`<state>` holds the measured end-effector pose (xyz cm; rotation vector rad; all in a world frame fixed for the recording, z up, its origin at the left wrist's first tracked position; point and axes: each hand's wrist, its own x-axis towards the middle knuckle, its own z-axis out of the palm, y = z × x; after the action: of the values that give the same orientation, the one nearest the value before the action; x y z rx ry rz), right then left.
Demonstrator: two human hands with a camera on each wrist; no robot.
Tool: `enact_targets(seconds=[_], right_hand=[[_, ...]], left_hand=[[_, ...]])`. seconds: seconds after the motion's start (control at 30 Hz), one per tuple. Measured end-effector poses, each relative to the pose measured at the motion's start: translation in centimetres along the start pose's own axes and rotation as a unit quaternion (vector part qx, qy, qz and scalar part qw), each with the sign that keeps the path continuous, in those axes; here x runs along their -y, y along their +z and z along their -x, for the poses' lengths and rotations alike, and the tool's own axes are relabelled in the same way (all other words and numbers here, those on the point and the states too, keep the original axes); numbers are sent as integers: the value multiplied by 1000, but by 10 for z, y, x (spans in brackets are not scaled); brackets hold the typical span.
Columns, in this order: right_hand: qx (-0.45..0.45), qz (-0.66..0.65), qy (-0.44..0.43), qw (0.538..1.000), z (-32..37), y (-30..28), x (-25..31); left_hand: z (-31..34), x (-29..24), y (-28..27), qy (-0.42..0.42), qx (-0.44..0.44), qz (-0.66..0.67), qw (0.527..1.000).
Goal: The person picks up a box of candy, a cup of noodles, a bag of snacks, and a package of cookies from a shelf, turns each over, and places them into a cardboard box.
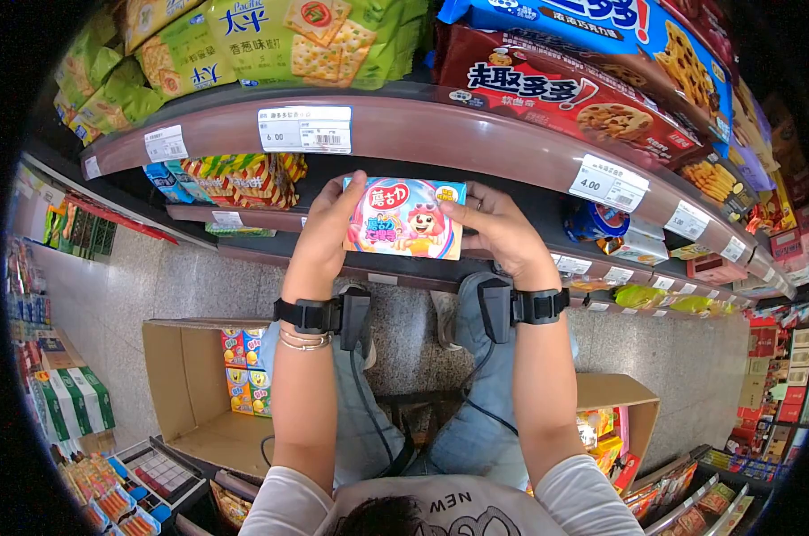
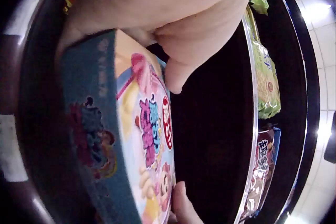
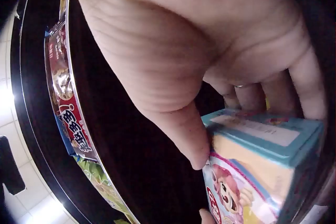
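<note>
Both hands hold a small pink and blue snack box [image 1: 404, 234] upright by its two ends, printed front toward the head camera. The left hand [image 1: 326, 230] grips the left end, thumb along the top corner of the front. At the other end the right hand [image 1: 503, 230] presses its thumb on the front, with fingers behind the box. In the left wrist view the box [image 2: 149, 145] shows its teal side and cartoon front. The right wrist view shows the fingers [image 3: 275, 95] behind the box's teal end and the thumb [image 3: 191, 140] at the front edge.
Shelves with price tags [image 1: 306, 129] run across the front, bearing green cracker bags [image 1: 306, 45] and red cookie packs [image 1: 556, 98]. Open cardboard boxes [image 1: 185, 375] with snack packs stand on either side of the legs. A cart-like tray [image 1: 159, 473] is at the lower left.
</note>
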<state>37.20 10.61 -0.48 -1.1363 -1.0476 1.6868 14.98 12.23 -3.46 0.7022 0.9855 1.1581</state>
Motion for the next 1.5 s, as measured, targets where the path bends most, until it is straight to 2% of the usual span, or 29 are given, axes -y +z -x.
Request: enact_targets(seconds=[0.03,0.13,0.2,0.3,0.4,0.53,0.67,0.73,0.77,0.83,0.87,0.93,0.97,1.03,1.07,1.1,1.17,1.2,1.27,1.3,1.33,1.5], right_hand=[[-1,-1,-4,1000,0,2,0],[-17,15,-42,999,-4,7,-5],[-34,9,-94,995,-11,13,-15],[-29,61,-93,993,-8,17,-13],[27,82,-93,992,-5,18,-4],[132,-12,-54,990,-4,21,-11],[155,-8,-68,986,-2,26,-10],[159,3,-79,984,-5,27,-14],[159,13,-116,980,-9,28,-21],[159,32,-191,968,-14,32,-31],[148,130,-216,956,-11,28,-31],[146,186,-201,951,-13,24,-29],[143,214,-193,947,-14,22,-28],[95,204,-221,949,-16,19,-27],[71,199,-235,949,-18,17,-27],[27,223,-246,943,-21,13,-28],[-62,270,-263,924,-28,1,-37],[-134,306,-294,896,-31,3,-34],[-90,126,-139,978,-22,0,-27],[-67,32,-58,996,-17,2,-18],[-45,18,-16,999,-15,1,-15],[-20,9,-50,999,-13,4,-15]], left_hand=[[-2,2,-1,4,-16,-10,1000],[-4,9,0,76,-110,-171,976],[-4,9,1,51,-77,-173,981],[7,-1,9,8,-17,-189,982],[7,0,11,18,-12,-192,981],[-1,13,7,59,-46,-195,978],[-9,30,6,109,-70,-210,969],[2,13,12,-21,6,-71,997],[7,5,14,-87,45,0,995],[9,2,17,-85,103,110,985],[10,1,17,-83,132,164,974],[13,4,12,-19,132,69,989],[11,4,10,-20,135,57,989],[8,4,7,-23,142,34,989],[2,9,5,-58,139,57,987],[0,9,6,-94,137,80,983],[0,9,9,-97,121,90,984],[0,9,12,-99,113,96,984],[-1,11,13,-72,104,76,989],[-2,12,14,-59,100,67,991],[-1,12,16,-61,94,65,992],[1,9,18,-50,82,53,994]])
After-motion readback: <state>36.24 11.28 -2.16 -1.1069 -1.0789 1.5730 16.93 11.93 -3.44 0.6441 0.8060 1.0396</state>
